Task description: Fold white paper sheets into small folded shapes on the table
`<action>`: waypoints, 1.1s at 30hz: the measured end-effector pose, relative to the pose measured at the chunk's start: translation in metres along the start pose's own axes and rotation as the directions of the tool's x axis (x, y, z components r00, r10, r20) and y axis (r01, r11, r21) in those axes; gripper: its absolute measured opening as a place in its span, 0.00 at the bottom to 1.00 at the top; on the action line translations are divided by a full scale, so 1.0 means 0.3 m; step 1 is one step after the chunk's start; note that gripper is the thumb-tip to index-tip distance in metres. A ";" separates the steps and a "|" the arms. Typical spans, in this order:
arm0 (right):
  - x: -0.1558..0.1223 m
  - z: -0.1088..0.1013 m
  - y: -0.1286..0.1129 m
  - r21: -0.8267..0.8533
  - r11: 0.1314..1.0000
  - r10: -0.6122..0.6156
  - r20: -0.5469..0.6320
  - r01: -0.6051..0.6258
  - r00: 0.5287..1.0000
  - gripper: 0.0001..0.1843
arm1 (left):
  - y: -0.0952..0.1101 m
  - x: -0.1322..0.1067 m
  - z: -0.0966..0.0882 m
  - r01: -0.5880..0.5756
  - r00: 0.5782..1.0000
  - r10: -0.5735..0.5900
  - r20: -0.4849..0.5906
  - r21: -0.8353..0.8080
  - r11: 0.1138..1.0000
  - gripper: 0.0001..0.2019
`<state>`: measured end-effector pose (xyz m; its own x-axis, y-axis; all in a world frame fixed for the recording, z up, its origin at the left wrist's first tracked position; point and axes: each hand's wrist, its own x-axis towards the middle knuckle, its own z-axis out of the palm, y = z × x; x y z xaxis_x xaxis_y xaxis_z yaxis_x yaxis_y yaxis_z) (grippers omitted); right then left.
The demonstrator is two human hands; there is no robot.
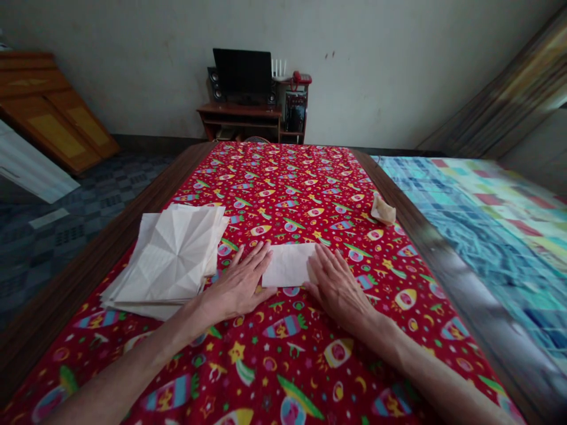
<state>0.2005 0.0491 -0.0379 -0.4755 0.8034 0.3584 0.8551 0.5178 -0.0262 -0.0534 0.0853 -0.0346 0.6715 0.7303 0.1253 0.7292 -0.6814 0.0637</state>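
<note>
A white sheet of paper (289,265), folded into a rectangle, lies flat on the red patterned cloth (283,366). My left hand (245,280) rests palm down at its left edge, fingers stretched out and thumb near the lower corner. On the opposite edge lies my right hand (334,283), also flat, its fingers covering the paper's right end. Left of my left hand sits a stack of creased white paper sheets (172,257), the top one marked with folds spreading from its middle.
A small folded paper piece (383,211) stands near the cloth's right edge. Dark wooden borders (425,265) flank the cloth. At the right is a bed with a checkered cover (482,236). Against the wall, a desk (243,112) carries a monitor (243,74) and a red telephone (302,78).
</note>
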 end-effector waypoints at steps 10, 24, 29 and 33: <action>0.106 -0.036 -0.118 0.075 0.961 -0.277 0.171 0.268 0.946 0.08 | 0.020 0.016 0.053 0.085 0.993 -0.089 -0.075 -0.051 0.995 0.29; 0.087 -0.016 -0.075 0.123 0.952 -0.276 -0.044 0.280 0.960 0.09 | -0.002 0.001 0.011 -0.211 0.943 0.174 -0.284 -0.105 0.972 0.15; 0.060 -0.028 -0.034 0.201 0.870 -0.415 -0.199 0.451 0.888 0.13 | -0.044 0.025 0.030 -0.183 0.945 0.144 -0.293 -0.112 0.977 0.16; 0.054 -0.037 -0.004 0.288 0.861 -0.365 -0.222 0.419 0.904 0.13 | -0.040 0.026 -0.001 -0.236 0.923 0.186 -0.337 -0.116 0.965 0.15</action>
<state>0.1941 0.0582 -0.0216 -0.6963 0.4719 0.5408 0.4781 0.8669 -0.1409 -0.0570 0.0990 -0.0340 0.7106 0.5312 0.4614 0.5293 -0.8356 0.1469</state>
